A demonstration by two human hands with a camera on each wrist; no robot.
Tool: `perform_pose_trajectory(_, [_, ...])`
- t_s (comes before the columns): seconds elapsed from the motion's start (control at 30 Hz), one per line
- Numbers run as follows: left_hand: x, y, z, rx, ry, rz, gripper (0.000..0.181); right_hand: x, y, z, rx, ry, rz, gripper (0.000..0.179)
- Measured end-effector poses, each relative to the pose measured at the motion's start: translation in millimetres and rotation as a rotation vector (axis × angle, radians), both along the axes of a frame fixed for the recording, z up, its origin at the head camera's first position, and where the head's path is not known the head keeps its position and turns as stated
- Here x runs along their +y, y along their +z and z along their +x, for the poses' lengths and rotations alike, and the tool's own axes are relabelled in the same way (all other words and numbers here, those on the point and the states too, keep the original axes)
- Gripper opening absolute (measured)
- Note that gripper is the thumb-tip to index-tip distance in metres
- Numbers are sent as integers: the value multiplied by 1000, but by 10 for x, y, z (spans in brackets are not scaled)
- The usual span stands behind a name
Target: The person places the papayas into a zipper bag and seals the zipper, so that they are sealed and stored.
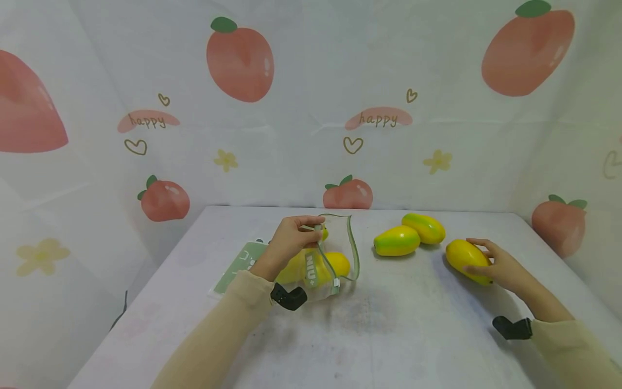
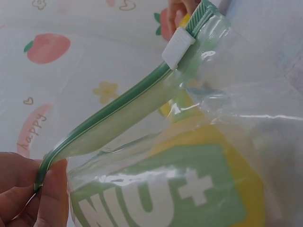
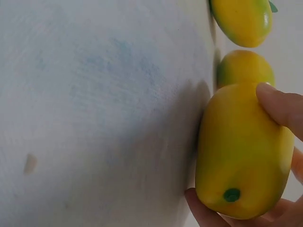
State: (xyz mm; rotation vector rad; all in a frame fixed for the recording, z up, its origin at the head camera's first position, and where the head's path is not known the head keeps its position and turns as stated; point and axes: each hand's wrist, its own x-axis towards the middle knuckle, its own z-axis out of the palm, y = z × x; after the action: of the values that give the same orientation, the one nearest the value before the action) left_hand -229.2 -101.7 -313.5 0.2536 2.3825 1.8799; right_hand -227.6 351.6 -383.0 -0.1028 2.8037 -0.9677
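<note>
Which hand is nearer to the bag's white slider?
Left. The left hand pinches the bag, apart from its white slider; the right hand is much farther right, gripping a yellow fruit.

The fruits [image 1: 397, 241] are yellow and green; the clear bag [image 1: 311, 270] has green edges [image 2: 113, 102]; the white backdrop [image 1: 311, 59] has red prints [image 1: 240, 66].
</note>
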Motion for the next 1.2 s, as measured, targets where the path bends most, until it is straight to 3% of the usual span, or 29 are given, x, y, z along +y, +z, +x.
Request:
perform_pose_trajectory(0.4, [-3, 14, 9, -1, -5, -3, 36, -135, 100, 28, 43, -8, -14, 86])
perform_pose_trajectory(0.73, [5, -8, 3, 5, -5, 0, 36, -384, 254, 64, 151, -37, -78, 82])
perform_pose_trajectory(1.2, [2, -18, -4, 15, -5, 3, 36, -939, 385, 199, 270, 85, -225, 67])
